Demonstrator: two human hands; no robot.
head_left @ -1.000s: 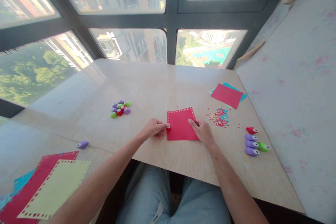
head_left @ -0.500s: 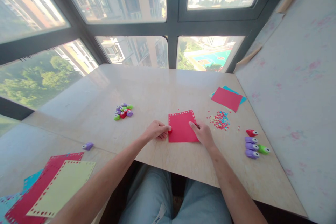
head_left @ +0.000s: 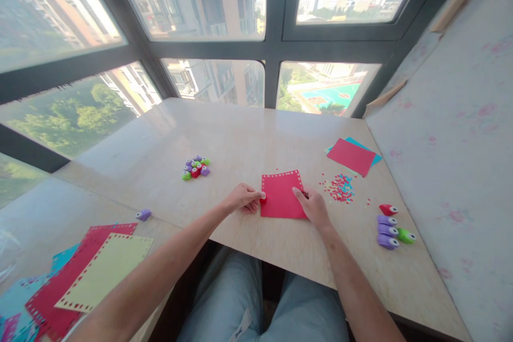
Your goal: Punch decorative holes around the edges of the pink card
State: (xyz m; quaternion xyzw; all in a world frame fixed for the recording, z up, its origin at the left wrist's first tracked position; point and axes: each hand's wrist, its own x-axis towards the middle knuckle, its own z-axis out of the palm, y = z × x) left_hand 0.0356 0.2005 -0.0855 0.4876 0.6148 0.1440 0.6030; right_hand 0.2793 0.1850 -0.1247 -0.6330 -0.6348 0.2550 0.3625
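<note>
A red sheet of paper [head_left: 280, 200] with small holes along its top edge and upper left edge is held just above the table's front part. My left hand [head_left: 246, 197] is closed on a small red craft punch [head_left: 263, 198], which sits at the sheet's left edge. My right hand [head_left: 315, 206] grips the sheet's right side, thumb on top and fingers underneath. Right of the sheet lies a scatter of tiny red, blue and pale paper cutouts [head_left: 340, 188].
Several purple, green and red punches [head_left: 195, 166] cluster at left; more punches [head_left: 387, 230] stand at right. One purple punch [head_left: 143, 215] lies alone. Red and blue sheets [head_left: 350, 156] lie near the wall. Hole-edged sheets [head_left: 106, 272] are stacked at lower left. Windows border the table [head_left: 232, 133].
The whole view has shifted slightly, so things appear a little further right. Both hands keep their hold on the punch and red sheet, with hardly any movement between them.
</note>
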